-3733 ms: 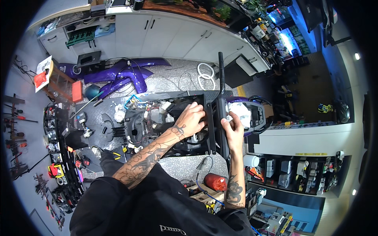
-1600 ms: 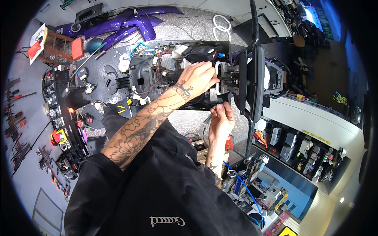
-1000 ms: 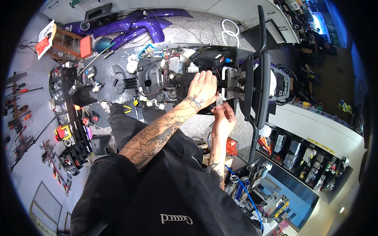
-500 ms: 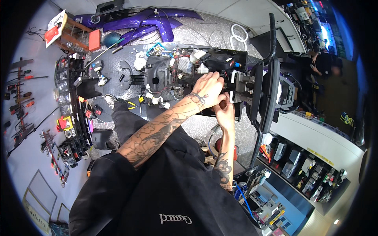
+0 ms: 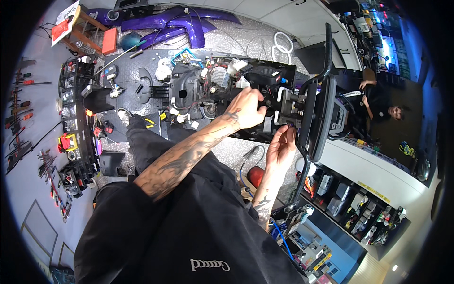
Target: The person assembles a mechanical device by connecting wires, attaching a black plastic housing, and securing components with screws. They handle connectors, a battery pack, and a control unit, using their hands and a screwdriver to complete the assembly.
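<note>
The tattooed left forearm [image 5: 187, 151] slants up to a curled left hand [image 5: 248, 110] over the stripped black vehicle chassis [image 5: 220, 78]; the right hand [image 5: 282, 146], palm up, bends its fingers near a grey metal bracket [image 5: 294, 105]. I cannot tell whether either grips anything. The chassis rests on a dark textured platform [image 5: 130, 78]; glossy purple curved panels [image 5: 165, 21] lie beyond.

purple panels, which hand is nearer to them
Left: the left hand is below and right of the purple panels in the view; the right hand is lower and farther right.
</note>
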Demonstrator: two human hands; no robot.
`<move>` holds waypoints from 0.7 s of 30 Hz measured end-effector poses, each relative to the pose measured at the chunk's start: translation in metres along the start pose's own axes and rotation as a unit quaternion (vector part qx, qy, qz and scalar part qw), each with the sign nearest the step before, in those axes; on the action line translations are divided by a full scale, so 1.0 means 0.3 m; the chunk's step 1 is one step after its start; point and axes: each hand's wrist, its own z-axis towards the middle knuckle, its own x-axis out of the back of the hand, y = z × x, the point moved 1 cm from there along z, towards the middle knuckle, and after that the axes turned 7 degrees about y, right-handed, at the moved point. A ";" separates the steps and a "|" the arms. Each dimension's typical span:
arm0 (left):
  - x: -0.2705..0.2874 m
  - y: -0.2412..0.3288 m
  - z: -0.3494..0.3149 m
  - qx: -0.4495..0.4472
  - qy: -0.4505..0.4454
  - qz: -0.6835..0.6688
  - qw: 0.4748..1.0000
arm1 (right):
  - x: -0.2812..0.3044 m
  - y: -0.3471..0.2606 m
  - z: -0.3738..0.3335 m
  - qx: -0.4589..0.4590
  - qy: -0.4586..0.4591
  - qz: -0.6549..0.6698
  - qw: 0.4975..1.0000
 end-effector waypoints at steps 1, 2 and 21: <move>0.000 -0.020 -0.018 0.029 -0.011 -0.029 0.999 | -0.014 0.006 0.002 0.015 0.015 0.010 1.000; 0.032 0.000 -0.027 0.092 -0.063 -0.063 0.992 | -0.026 0.018 0.008 0.026 0.030 0.021 0.999; -0.080 0.167 -0.093 0.190 -0.099 -0.367 0.905 | -0.047 -0.014 0.016 -0.037 0.042 0.067 0.996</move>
